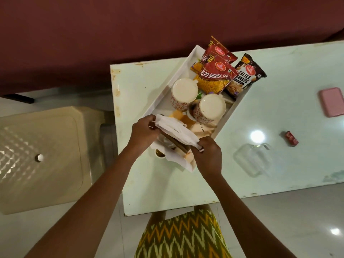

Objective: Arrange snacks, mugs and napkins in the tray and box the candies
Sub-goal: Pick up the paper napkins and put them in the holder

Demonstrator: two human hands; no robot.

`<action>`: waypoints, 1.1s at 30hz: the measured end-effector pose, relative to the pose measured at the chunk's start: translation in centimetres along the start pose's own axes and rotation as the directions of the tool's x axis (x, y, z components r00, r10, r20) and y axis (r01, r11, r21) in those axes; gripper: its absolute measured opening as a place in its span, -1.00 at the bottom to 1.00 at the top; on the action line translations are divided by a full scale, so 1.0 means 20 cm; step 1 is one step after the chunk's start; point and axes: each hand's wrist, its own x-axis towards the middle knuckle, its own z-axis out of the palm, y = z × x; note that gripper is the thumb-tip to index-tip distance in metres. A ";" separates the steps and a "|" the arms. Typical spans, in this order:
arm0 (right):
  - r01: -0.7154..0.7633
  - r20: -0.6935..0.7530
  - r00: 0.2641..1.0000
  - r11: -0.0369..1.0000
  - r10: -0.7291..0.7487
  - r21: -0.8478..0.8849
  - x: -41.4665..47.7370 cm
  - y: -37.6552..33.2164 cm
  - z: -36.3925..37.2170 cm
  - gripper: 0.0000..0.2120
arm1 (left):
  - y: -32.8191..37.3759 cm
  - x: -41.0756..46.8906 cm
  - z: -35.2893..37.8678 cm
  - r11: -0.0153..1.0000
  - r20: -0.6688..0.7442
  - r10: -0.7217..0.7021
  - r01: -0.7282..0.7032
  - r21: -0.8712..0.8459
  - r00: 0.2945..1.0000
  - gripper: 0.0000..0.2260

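Note:
A white tray (168, 84) lies diagonally on the pale table. Its far end holds two red snack packets (216, 75) and a dark salted peanuts packet (243, 76). Two patterned mugs (184, 92) (211, 108) stand in the middle of the tray. Over the tray's near end, my left hand (143, 131) and my right hand (207, 155) each grip one end of a stack of white napkins (176, 130) set in a brown holder (178, 144). More white paper lies under it.
A clear lidded plastic box (252, 159) stands on the table to the right, with a red candy (291, 138) beyond it and a pink lid (331, 101) at the far right edge. A beige plastic stool (41, 155) stands left of the table.

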 end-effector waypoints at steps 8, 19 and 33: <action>0.109 0.123 0.989 0.978 -0.088 -0.177 -0.01 0.01 0.06 -0.91 | -0.05 0.02 0.07 0.978 -0.155 0.115 -0.085 0.189 0.981 -0.76; 0.143 0.290 0.955 0.957 -0.066 -0.252 0.03 0.05 0.09 -0.77 | -0.05 -0.05 0.11 0.995 -0.186 0.077 -0.064 0.075 0.980 -0.69; 0.129 0.160 0.981 0.988 -0.113 -0.091 0.05 0.09 -0.21 -0.48 | -0.09 -0.23 0.19 0.987 -0.266 -0.145 0.121 -0.104 0.953 -0.73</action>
